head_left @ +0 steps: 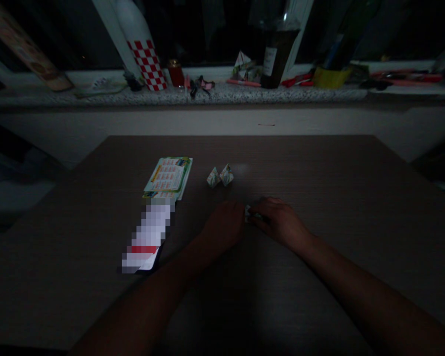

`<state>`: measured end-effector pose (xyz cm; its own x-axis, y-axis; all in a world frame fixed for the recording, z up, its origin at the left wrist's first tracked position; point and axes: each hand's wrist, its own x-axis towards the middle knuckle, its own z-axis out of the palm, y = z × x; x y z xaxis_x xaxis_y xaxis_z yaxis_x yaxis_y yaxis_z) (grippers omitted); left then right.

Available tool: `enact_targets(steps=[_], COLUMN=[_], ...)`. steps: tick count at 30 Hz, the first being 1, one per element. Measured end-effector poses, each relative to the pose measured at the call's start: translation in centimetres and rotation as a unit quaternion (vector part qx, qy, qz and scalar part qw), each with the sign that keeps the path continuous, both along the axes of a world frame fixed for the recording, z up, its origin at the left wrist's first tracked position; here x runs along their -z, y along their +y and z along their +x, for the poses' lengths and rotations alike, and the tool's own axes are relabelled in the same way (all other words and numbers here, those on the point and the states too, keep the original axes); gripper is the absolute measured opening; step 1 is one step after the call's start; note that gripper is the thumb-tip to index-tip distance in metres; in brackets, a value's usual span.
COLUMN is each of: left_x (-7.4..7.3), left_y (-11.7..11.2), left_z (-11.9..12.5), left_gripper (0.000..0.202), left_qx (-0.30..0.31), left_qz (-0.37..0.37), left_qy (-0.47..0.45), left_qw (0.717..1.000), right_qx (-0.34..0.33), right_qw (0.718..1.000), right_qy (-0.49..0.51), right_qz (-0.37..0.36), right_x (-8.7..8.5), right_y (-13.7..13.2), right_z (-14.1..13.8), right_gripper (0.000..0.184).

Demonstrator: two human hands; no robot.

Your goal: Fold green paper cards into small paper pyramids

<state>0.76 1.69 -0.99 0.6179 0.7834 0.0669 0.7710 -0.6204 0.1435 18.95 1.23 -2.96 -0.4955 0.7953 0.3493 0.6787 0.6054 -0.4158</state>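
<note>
Over the middle of the table, my left hand [225,223] and my right hand [282,220] almost meet. Between them a small piece of folded paper [247,213] shows, white with some green. The thumb and fingers of my right hand pinch it from the right. My left hand is closed at the paper's left edge, with its fingertips mostly hidden in the dim light. Just beyond the hands stand two small pointed folded paper pieces [220,176], side by side, with a printed pattern.
Printed calendar cards [166,175] lie stacked at the left, with a lit phone [148,237] in front of them. Along the granite windowsill [222,98] stand a red-and-white checkered bottle [148,62], a dark lidded cup [278,57], a yellow container [331,77] and small clutter.
</note>
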Motion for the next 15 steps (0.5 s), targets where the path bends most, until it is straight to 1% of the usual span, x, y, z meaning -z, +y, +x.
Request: enact_targets(steps=[7,15], left_x=[0.15,0.33], left_y=[0.03,0.00], left_z=[-0.08,-0.10], left_gripper=[0.021,0.020], left_qx=[-0.006,-0.002], left_qz=[0.007,0.015], left_qy=[0.008,0.005], left_qw=[1.000,1.000], right_qx=[-0.009,-0.028], right_qw=[1.000,0.999], right_qy=[0.027,0.027], right_qz=[0.001,0.004], right_x=[0.26,0.39], right_y=[0.25,0.44], right_z=[0.37,0.65], right_gripper=[0.016,0.017])
